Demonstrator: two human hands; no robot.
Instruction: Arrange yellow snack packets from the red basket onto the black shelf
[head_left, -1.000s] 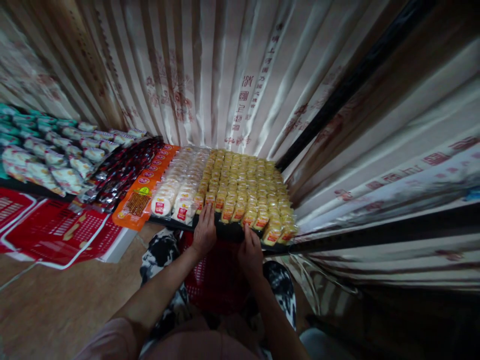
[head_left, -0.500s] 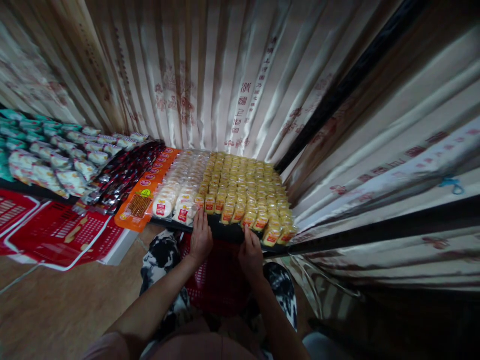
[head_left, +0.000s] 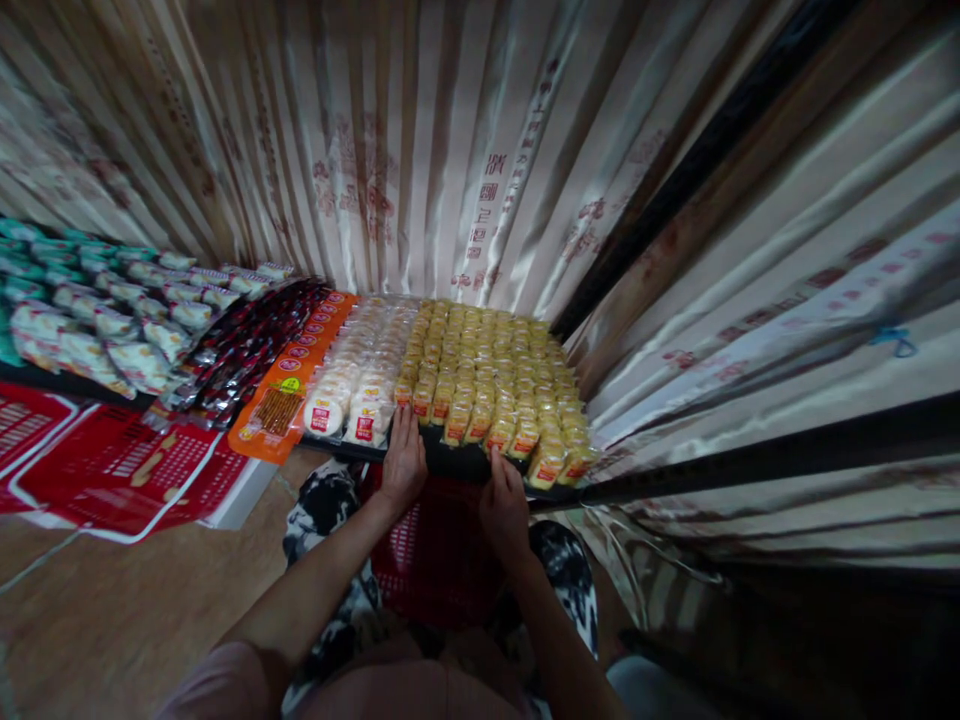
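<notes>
Rows of small yellow-wrapped snack packets [head_left: 487, 370] stand packed together on a black shelf [head_left: 446, 458]. My left hand [head_left: 405, 462] is open at the left front of these rows, its stretched fingertips against the lower end of a front packet. At the shelf's front edge, my right hand [head_left: 504, 505] has its fingers curled together, the tips close to a packet in the middle of the front row. Whatever those fingers may hold is hidden. Just left of my left hand are two rows of clear-wrapped white round crackers [head_left: 366, 418] with red labels.
An orange bag of brown sticks [head_left: 289, 385], dark red-and-black packets [head_left: 251, 355] and white and green packets [head_left: 124, 310] continue leftward. Red baskets [head_left: 172, 470] sit below them; another red basket [head_left: 435, 550] is between my knees. Pleated curtains [head_left: 450, 150] hang behind and right, crossed by dark bars [head_left: 697, 180].
The view has shifted slightly. My left fingertips are a little higher against the front of the yellow packets; my right hand stays at nearly the same place.
</notes>
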